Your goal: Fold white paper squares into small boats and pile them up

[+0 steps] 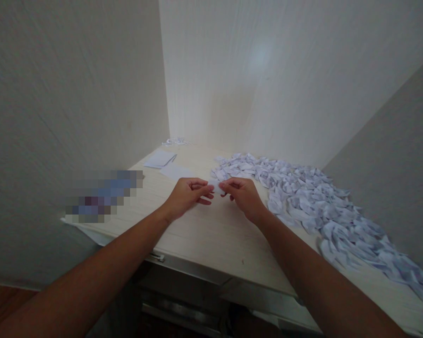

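Between my two hands is a small piece of white paper [216, 187], held just above the tabletop. My left hand [193, 191] pinches its left end between thumb and fingers, the lower fingers loosely curled. At the other end, my right hand [240, 191] grips the paper the same way. Whether the piece is folded I cannot make out. Just behind my hands lies a flat white sheet [172, 172], with a small stack of paper [160, 159] beyond it to the left.
A long heap of folded white paper pieces [303, 192] runs along the table's back and right side. Small paper scraps [175, 141] lie in the far corner. A blurred-out bluish object [107, 195] sits at the left edge. Walls enclose the table [211, 234]; an open drawer space lies below.
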The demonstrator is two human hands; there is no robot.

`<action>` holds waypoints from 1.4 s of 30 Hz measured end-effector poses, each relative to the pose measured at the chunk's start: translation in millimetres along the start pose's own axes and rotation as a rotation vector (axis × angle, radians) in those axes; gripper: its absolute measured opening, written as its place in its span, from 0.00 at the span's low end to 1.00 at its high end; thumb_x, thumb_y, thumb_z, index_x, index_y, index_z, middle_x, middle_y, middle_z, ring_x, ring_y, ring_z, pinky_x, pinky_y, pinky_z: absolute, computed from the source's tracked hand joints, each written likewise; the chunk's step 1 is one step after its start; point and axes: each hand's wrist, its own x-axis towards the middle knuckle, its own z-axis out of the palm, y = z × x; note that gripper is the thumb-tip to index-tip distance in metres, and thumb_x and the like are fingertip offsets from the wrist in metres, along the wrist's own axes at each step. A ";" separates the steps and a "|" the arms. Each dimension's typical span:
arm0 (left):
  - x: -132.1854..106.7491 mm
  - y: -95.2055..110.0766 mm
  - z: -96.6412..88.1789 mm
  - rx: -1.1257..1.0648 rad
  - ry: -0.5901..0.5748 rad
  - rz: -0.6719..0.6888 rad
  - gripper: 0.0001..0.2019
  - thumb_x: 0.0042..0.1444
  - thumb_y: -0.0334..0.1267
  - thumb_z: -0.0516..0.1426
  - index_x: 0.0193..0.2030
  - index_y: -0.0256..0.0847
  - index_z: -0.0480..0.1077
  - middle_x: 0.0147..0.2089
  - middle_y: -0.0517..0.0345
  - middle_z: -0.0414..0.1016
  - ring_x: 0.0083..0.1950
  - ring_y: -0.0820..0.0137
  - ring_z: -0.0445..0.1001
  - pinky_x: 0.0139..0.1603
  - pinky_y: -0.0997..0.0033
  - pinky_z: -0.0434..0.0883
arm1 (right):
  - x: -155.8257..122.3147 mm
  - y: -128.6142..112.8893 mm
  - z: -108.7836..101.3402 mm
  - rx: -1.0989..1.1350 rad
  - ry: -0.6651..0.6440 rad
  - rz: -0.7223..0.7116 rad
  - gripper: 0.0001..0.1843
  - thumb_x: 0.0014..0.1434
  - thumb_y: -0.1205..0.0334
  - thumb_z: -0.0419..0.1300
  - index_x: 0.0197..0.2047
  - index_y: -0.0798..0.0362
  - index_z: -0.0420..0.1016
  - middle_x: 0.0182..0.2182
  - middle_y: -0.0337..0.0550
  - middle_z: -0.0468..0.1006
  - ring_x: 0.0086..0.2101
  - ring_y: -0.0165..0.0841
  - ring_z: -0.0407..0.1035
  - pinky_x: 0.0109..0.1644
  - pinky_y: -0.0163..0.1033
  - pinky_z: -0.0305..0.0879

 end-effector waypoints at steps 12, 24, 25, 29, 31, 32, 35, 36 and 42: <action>0.8 0.4 -3.3 0.122 -0.071 -0.007 0.14 0.49 0.45 0.68 0.31 0.34 0.78 0.32 0.49 0.80 0.26 0.74 0.72 0.20 0.77 0.73 | -2.1 -3.0 2.0 0.126 0.047 0.134 0.15 0.52 0.50 0.65 0.26 0.55 0.79 0.23 0.43 0.78 0.23 0.28 0.65 0.25 0.34 0.56; 3.5 0.2 -1.2 0.161 -0.058 -0.008 0.17 0.48 0.48 0.68 0.27 0.33 0.74 0.30 0.51 0.77 0.23 0.76 0.68 0.15 0.79 0.67 | -6.9 -6.0 13.5 0.210 0.039 0.132 0.13 0.50 0.51 0.67 0.25 0.53 0.79 0.29 0.40 0.78 0.32 0.32 0.67 0.42 0.41 0.60; 3.4 0.0 -1.3 0.163 -0.047 -0.007 0.17 0.47 0.47 0.68 0.27 0.33 0.74 0.30 0.51 0.78 0.23 0.76 0.68 0.15 0.79 0.67 | -7.0 -5.3 14.5 0.209 0.059 0.133 0.12 0.50 0.51 0.67 0.27 0.52 0.80 0.31 0.41 0.78 0.33 0.32 0.67 0.42 0.42 0.60; 2.0 0.0 -1.5 0.187 -0.043 -0.006 0.17 0.48 0.47 0.68 0.26 0.33 0.74 0.29 0.50 0.78 0.22 0.76 0.69 0.15 0.79 0.66 | -6.0 -1.4 15.9 0.213 0.118 0.124 0.11 0.48 0.52 0.68 0.28 0.52 0.81 0.37 0.44 0.78 0.38 0.34 0.67 0.44 0.43 0.60; 1.5 0.7 -1.5 0.189 -0.048 -0.003 0.17 0.48 0.47 0.68 0.25 0.33 0.75 0.29 0.50 0.78 0.23 0.75 0.69 0.14 0.79 0.65 | -5.6 -0.3 15.9 0.238 0.122 0.131 0.11 0.48 0.53 0.68 0.27 0.52 0.81 0.36 0.43 0.77 0.38 0.34 0.67 0.43 0.43 0.60; 1.4 1.1 -1.5 0.187 -0.049 -0.002 0.16 0.47 0.47 0.68 0.26 0.33 0.75 0.30 0.49 0.79 0.24 0.75 0.70 0.14 0.79 0.65 | -5.5 0.0 15.9 0.253 0.121 0.135 0.11 0.48 0.53 0.68 0.26 0.52 0.80 0.35 0.43 0.77 0.37 0.34 0.67 0.43 0.42 0.60; 1.6 2.5 -1.0 0.215 -0.087 -0.023 0.14 0.47 0.45 0.69 0.30 0.33 0.78 0.31 0.50 0.79 0.23 0.75 0.69 0.15 0.80 0.64 | -6.1 -0.2 16.6 0.287 0.100 0.139 0.11 0.48 0.53 0.68 0.24 0.52 0.79 0.33 0.42 0.75 0.36 0.34 0.66 0.42 0.42 0.60; 1.7 2.9 -0.8 0.236 -0.105 -0.034 0.14 0.47 0.45 0.69 0.30 0.34 0.79 0.29 0.51 0.79 0.22 0.76 0.68 0.14 0.80 0.63 | -6.5 -0.4 17.1 0.294 0.084 0.136 0.11 0.48 0.53 0.68 0.24 0.52 0.79 0.33 0.42 0.75 0.36 0.34 0.66 0.41 0.41 0.60; 1.1 4.2 1.5 0.294 -0.162 -0.029 0.11 0.50 0.44 0.66 0.29 0.35 0.79 0.31 0.51 0.80 0.23 0.76 0.68 0.15 0.80 0.61 | -8.5 -2.2 19.8 0.351 0.035 0.115 0.12 0.49 0.53 0.67 0.23 0.52 0.77 0.31 0.41 0.75 0.32 0.32 0.65 0.39 0.41 0.58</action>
